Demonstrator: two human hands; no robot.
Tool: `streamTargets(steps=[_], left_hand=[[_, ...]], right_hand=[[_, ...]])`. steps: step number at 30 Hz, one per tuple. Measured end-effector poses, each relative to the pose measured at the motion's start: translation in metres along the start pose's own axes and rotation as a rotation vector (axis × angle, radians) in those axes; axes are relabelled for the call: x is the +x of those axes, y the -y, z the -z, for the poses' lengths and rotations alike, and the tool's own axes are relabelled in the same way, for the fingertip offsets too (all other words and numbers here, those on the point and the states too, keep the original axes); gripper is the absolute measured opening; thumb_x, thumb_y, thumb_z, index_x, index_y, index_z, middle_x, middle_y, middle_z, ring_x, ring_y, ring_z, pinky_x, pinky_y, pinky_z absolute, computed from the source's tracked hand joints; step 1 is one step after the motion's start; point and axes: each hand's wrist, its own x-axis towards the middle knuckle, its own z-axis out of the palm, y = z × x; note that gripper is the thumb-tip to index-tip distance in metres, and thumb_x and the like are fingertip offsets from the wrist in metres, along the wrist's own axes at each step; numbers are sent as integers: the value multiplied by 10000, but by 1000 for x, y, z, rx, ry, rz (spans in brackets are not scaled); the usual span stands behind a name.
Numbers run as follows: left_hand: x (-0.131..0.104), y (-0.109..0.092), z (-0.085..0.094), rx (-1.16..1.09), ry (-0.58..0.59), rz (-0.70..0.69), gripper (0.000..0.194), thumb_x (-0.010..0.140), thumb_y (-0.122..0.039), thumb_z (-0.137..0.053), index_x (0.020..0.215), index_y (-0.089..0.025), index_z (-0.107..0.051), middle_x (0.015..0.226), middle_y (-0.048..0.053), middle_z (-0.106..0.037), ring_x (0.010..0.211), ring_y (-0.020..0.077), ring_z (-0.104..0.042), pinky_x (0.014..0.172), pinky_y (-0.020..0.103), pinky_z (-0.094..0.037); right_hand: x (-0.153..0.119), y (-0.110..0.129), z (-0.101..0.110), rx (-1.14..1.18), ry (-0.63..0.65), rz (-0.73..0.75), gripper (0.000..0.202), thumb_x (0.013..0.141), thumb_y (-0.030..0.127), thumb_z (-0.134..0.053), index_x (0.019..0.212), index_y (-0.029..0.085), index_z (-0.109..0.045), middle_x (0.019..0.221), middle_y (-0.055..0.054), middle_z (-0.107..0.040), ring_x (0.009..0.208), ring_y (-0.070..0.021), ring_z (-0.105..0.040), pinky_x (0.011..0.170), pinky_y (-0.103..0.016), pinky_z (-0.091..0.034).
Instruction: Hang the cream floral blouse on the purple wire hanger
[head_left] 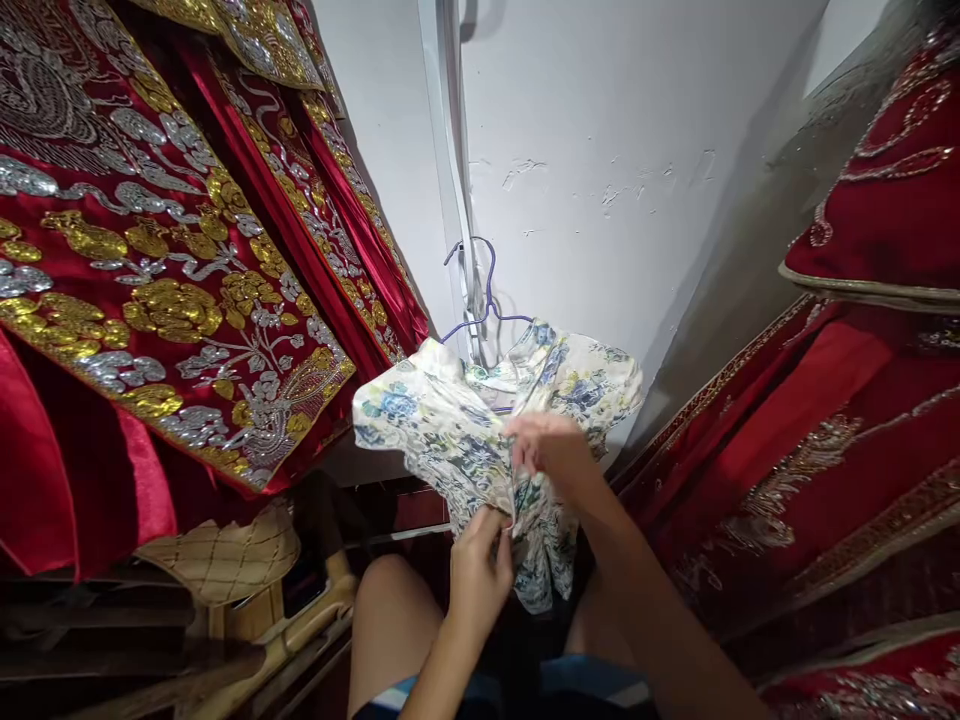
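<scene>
A white garment with blue and yellow flowers (457, 425) hangs on a purple hanger (491, 318) in the middle of the view. Low on its front opening, my left hand (482, 562) pinches the edge of the cloth. My right hand (546, 448) is higher up, at the front just below the neckline; it is blurred by motion, and whether its fingers hold any cloth cannot be made out.
Red garments with gold and silver embroidery (180, 290) hang at the left, and more red beaded garments (825, 440) at the right. A metal pole (454, 130) stands against a pale wall (600, 120). Wooden furniture (300, 625) is at the lower left.
</scene>
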Motion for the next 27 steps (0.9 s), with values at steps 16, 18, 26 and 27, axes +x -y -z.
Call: streamTargets(steps=[16,18,26,27], left_hand=[[140,-72,89,70,-238,-317,335,1008,-268,-502,1329,-192,-559,916,28,-675,788,151,-624,762,270,-470],[160,-86,96,174,-219,-396,204,1004,-278,-511,1087,-164,-659,909,40,-675,803,156,-613,767,269,-457],[185,-59,137,91,-699,-278,177,987,-233,-508,863,-143,-598,808,8,-594,793,135,-564,761,254,-433],[187,-44,149,0,-770,-211,196,985,-235,-514,823,-146,-580,758,-8,-560,752,125,-547,735,247,-432]], right_hand=[[15,52,-12,-110,-8,376,181,859,331,-579,769,179,-617,492,40,-549,417,-85,-446,436,-206,-338],[20,49,-15,-149,-35,396,204,877,363,-563,777,188,-593,499,40,-536,431,-93,-435,451,-219,-328],[32,-19,-14,-493,-143,322,298,826,315,-554,592,228,-391,510,67,-359,497,-102,-318,513,-257,-255],[27,-24,-12,-484,-138,309,304,813,299,-552,578,228,-374,506,69,-337,498,-101,-305,516,-259,-253]])
